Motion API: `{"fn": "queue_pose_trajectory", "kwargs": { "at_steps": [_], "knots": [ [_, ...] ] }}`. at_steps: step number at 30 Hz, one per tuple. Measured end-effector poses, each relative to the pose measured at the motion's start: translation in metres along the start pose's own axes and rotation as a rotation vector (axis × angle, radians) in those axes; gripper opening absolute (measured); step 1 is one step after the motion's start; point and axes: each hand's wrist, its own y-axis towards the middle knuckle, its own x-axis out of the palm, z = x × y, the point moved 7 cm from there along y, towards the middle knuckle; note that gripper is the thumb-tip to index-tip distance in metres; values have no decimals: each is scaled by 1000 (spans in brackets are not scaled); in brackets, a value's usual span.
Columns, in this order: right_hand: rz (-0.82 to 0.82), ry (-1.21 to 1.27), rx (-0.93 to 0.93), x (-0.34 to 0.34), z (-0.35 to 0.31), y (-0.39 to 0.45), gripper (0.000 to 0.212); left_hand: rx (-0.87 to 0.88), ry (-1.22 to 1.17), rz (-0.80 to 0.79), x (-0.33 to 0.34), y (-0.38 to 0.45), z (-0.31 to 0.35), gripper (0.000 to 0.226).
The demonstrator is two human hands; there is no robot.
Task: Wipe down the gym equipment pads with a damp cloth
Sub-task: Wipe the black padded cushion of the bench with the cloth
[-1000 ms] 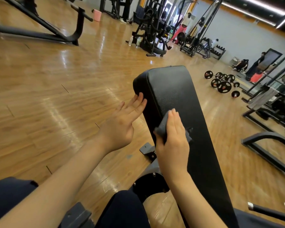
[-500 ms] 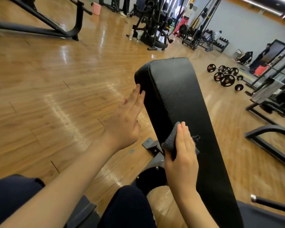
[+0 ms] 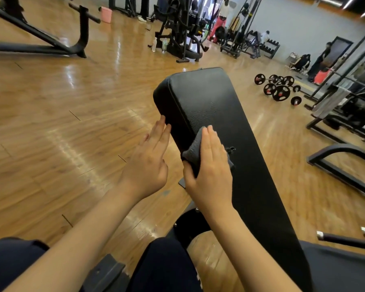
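A long black padded bench back (image 3: 209, 102) slopes away from me across the middle of the view. My right hand (image 3: 211, 169) lies flat on its near-left edge over a dark grey cloth (image 3: 195, 150). The fingers are straight on top of the cloth, and the thumb wraps the bunched cloth at the pad's side. Just left of the pad, my left hand (image 3: 150, 163) has straight fingers whose tips touch the pad's side edge.
Wooden floor (image 3: 61, 133) spreads to the left. Weight plates and dumbbells (image 3: 279, 89) lie on the floor at the right, beside black machine frames (image 3: 341, 165). More machines (image 3: 181, 28), a pink bucket (image 3: 105, 14) and people stand far back. A chrome-tipped bar (image 3: 341, 239) is near my right arm.
My right hand slid the cloth down the pad toward me, then back up toward the far end. My left hand shifted closer until its fingertips met the pad's side.
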Motion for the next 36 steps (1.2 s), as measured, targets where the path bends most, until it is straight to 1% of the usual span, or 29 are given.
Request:
{"fn": "queue_pose_trajectory", "kwargs": {
  "at_steps": [3,6,10,13,16,19,22,27,31,33,36],
  "knots": [
    [25,51,14,2,-12,30,64,-9,-4,-14,4,0,-1,80],
    [27,60,0,7,-23,54,64,-65,-59,-31,4,1,-1,87],
    [69,20,-18,5,-9,31,64,-52,-38,-39,5,0,0,85],
    [33,26,-11,4,2,12,69,-31,-36,-58,8,0,-5,80],
    [1,75,36,4,-2,20,75,-24,-51,-65,6,1,-8,79],
    [45,60,80,5,-7,32,70,-27,-36,-60,3,2,-7,77],
    [91,-12,32,4,-1,19,60,-25,-13,-48,1,3,-6,75],
    [118,-53,7,-4,17,-21,61,28,60,-39,1,3,-8,73],
    [118,-20,-4,-2,6,1,60,55,82,-32,-1,5,-3,72],
    [94,2,-22,2,-11,32,58,34,54,17,-7,7,-2,69],
    [-2,47,-50,8,-39,81,58,-66,-48,192,-27,12,-8,65]
  ]
}}
